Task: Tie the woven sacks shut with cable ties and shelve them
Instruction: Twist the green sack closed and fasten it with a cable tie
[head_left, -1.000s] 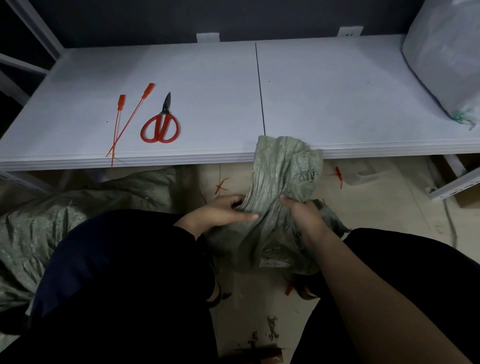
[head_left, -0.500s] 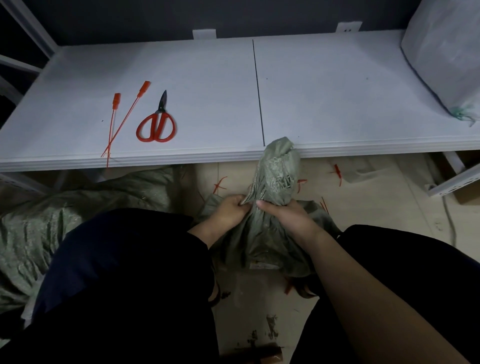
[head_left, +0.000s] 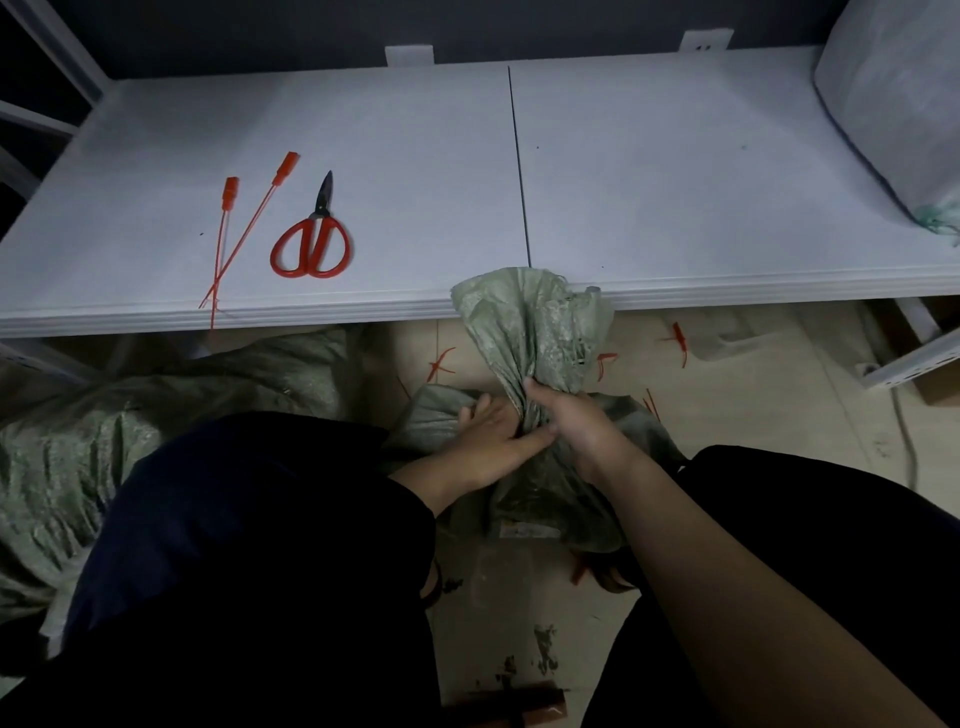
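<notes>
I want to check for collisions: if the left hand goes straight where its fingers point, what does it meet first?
Most likely the right hand, which grips the green sack at its neck; the fingers of the left hand seem to touch it.

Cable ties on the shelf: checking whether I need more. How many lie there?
2 cable ties: one at the left, the other crossing its tail, just left of the scissors. None looks hidden.

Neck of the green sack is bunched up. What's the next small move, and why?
Probably hold the neck with the right hand and send the left hand to a red cable tie on the shelf. The right hand grips the gathered neck of the sack, no tie shows on it, and the left hand only rests flat beside it.
</notes>
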